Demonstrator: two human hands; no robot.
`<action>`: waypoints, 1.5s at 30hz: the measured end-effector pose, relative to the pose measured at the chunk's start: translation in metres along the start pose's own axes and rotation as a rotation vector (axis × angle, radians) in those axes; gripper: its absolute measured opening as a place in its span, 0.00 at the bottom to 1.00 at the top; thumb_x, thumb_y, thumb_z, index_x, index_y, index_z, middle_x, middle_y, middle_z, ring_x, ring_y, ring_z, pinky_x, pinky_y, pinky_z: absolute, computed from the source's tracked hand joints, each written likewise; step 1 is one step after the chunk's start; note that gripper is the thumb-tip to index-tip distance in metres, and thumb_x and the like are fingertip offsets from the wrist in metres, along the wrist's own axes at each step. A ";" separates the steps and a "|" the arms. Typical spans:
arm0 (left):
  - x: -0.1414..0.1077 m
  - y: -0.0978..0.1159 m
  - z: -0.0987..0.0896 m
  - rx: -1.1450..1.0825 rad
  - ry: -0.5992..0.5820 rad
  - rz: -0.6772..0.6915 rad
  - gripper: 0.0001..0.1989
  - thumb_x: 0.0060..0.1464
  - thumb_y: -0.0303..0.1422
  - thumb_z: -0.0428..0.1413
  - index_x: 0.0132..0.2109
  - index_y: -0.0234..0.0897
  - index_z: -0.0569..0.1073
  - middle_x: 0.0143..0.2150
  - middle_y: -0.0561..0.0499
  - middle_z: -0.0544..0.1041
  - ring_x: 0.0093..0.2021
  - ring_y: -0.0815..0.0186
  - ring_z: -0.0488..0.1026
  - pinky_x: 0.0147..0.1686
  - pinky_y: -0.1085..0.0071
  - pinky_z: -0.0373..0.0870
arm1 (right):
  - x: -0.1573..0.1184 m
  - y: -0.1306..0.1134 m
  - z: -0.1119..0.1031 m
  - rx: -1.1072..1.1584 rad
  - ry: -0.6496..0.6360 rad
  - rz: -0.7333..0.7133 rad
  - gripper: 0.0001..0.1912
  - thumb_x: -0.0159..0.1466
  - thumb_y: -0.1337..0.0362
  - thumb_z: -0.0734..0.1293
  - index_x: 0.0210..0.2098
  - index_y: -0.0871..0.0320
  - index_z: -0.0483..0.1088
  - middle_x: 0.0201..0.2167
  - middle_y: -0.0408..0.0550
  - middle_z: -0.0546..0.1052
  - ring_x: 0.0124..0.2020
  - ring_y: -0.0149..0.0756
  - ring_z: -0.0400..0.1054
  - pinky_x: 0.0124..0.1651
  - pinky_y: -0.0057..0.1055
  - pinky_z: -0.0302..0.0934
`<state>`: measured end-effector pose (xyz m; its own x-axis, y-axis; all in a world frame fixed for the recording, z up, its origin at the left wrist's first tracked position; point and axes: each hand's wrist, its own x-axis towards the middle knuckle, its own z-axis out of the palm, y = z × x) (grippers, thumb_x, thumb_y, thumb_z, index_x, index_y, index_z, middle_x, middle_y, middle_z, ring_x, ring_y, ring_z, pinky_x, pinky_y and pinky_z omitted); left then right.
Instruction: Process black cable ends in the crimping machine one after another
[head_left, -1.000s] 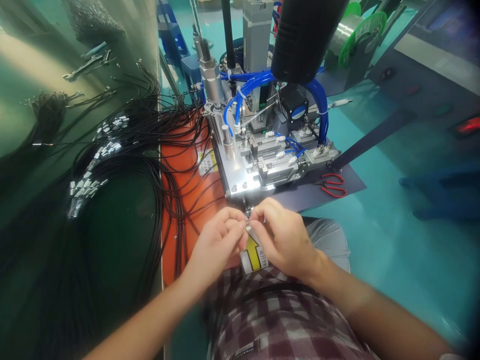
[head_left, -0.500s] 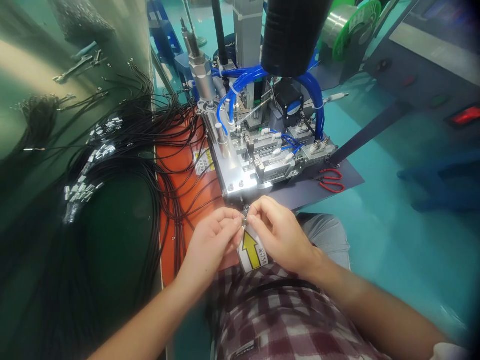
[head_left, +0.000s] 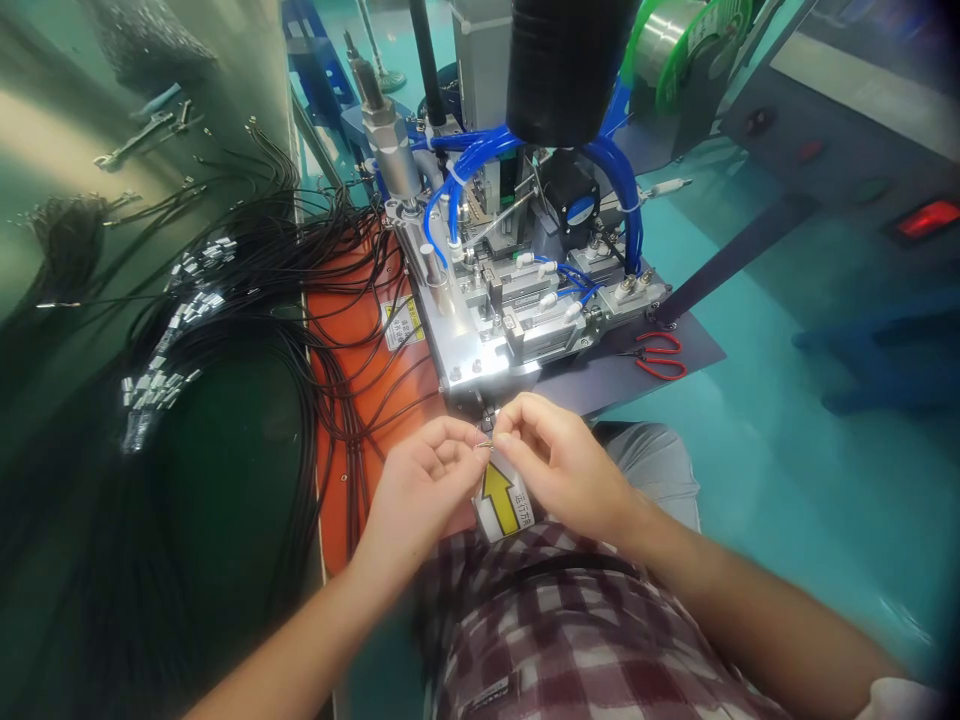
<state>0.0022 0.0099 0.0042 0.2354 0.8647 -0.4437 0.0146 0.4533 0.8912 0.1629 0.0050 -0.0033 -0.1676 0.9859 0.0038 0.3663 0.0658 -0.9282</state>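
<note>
My left hand [head_left: 424, 475] and my right hand [head_left: 562, 455] meet fingertip to fingertip at the front edge of a metal machine [head_left: 469, 350]. Both are closed in a pinch. Between the fingertips shows a tiny thin piece [head_left: 485, 445], too small to name; which hand bears it I cannot tell. Just below the fingertips lies a white label with a yellow arrow [head_left: 501, 500]. Black cables [head_left: 352, 400] run over the orange surface [head_left: 375, 350] to the left of my left hand.
Bundled cables with silvery ends [head_left: 161, 385] cover the green surface on the left. Red-handled scissors [head_left: 661, 357] lie right of the machine. Blue tubes [head_left: 487, 150] and a black cylinder [head_left: 566, 70] rise behind. A green spool [head_left: 675, 45] and a control box [head_left: 862, 150] stand at the right.
The view has shifted slightly, so the machine and cables sit a little further left and up. My fingertips remain together, with the small piece between them at a slightly different angle.
</note>
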 end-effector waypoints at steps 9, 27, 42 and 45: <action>0.000 -0.001 0.002 0.035 -0.014 0.015 0.09 0.51 0.36 0.60 0.34 0.34 0.71 0.20 0.59 0.65 0.21 0.76 0.59 0.21 0.82 0.57 | 0.000 -0.001 -0.009 -0.059 -0.010 -0.028 0.02 0.63 0.68 0.64 0.34 0.58 0.69 0.28 0.40 0.69 0.22 0.25 0.57 0.27 0.26 0.53; -0.008 0.002 0.004 0.303 -0.020 0.098 0.06 0.52 0.34 0.57 0.33 0.35 0.71 0.21 0.56 0.68 0.22 0.72 0.63 0.23 0.77 0.60 | -0.002 -0.010 -0.017 -0.247 -0.153 -0.150 0.05 0.64 0.71 0.60 0.31 0.57 0.63 0.29 0.42 0.67 0.28 0.30 0.60 0.30 0.28 0.52; -0.004 0.001 0.001 -0.014 -0.016 -0.082 0.12 0.50 0.38 0.61 0.28 0.35 0.71 0.19 0.58 0.62 0.19 0.76 0.57 0.19 0.80 0.53 | 0.005 0.001 -0.005 0.157 -0.158 0.106 0.06 0.64 0.67 0.61 0.31 0.58 0.65 0.27 0.41 0.69 0.29 0.29 0.63 0.32 0.26 0.59; -0.004 0.001 0.001 -0.064 0.016 -0.073 0.12 0.51 0.37 0.60 0.27 0.35 0.69 0.18 0.59 0.62 0.18 0.77 0.57 0.18 0.80 0.53 | 0.003 0.003 -0.003 0.233 -0.075 0.144 0.06 0.64 0.65 0.62 0.33 0.59 0.68 0.28 0.42 0.71 0.28 0.29 0.64 0.30 0.26 0.59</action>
<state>0.0021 0.0068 0.0066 0.2199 0.8320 -0.5093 -0.0309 0.5277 0.8489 0.1667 0.0083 -0.0052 -0.1996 0.9677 -0.1542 0.1725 -0.1203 -0.9776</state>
